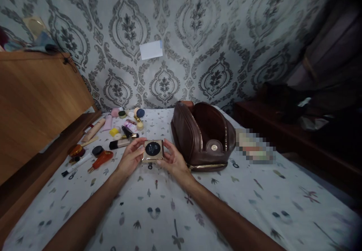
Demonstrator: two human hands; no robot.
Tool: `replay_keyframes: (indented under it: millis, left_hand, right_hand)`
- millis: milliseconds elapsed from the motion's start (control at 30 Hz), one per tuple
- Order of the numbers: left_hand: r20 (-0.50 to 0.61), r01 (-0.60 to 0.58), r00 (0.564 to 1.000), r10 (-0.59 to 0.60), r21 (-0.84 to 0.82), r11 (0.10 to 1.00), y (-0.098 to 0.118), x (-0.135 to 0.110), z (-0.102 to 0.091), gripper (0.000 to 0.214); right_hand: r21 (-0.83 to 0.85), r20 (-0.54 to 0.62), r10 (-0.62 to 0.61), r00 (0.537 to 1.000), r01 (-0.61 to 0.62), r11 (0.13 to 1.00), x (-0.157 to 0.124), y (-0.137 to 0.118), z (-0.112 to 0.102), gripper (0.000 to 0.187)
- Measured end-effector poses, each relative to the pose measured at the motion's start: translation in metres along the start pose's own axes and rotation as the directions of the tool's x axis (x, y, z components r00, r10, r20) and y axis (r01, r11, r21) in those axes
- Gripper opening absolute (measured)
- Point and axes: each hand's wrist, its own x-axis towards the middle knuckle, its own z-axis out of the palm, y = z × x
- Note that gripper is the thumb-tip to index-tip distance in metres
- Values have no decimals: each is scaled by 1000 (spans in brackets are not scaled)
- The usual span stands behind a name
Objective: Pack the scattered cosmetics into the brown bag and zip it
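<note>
A square gold makeup compact point(153, 150) with a round black label is held up between both my hands, over the patterned sheet. My left hand point(130, 156) grips its left edge with fingers and thumb. On the opposite edge, my right hand point(177, 161) has its fingers closed round the corner. Just right of that hand stands a brown leather toiletry bag point(183, 138), unzipped, its inside dark. A foundation tube with a black cap point(120, 143) lies beyond my left hand.
Cosmetics are spread at the left: an orange bottle point(102, 159), a white brush point(80, 163), a yellow sponge point(114, 131), a pink tube point(107, 123) and several small jars. A wooden headboard point(36, 104) borders the left. A blurred item point(254, 146) lies right of the bag.
</note>
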Motion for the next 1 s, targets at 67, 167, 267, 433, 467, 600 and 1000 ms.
replay_keyframes:
  millis: [67, 167, 267, 433, 467, 600, 1000]
  left_hand:
    - [-16, -20, 1000, 20, -1, 1000, 1, -1, 1, 36]
    - [-40, -53, 998, 54, 17, 998, 4, -2, 4, 37]
    - [-49, -78, 996, 81, 59, 995, 7, -3, 7, 37]
    - [-35, -91, 995, 95, 108, 990, 11, -3, 11, 40]
    - [-35, -92, 995, 97, 112, 989, 12, -2, 12, 40]
    - [-33, -103, 994, 107, 95, 990, 18, 0, 20, 40]
    - [-37, -183, 981, 189, 133, 974, 21, 46, 69, 45]
  right_hand:
    - [2, -26, 13, 1000, -13, 1000, 1, 2, -2, 77]
    - [5, -3, 67, 998, -67, 998, 0, 2, -2, 67]
    - [15, 43, 94, 995, -95, 995, -1, -3, 0, 61]
    - [27, 45, 94, 995, -96, 995, -3, -13, 5, 55]
    - [34, 33, 87, 996, -88, 995, -4, -14, 6, 54]
    - [59, 12, 41, 999, -42, 997, -5, -22, 10, 53]
    - [160, 66, -137, 988, 125, 979, -16, -66, 27, 54]
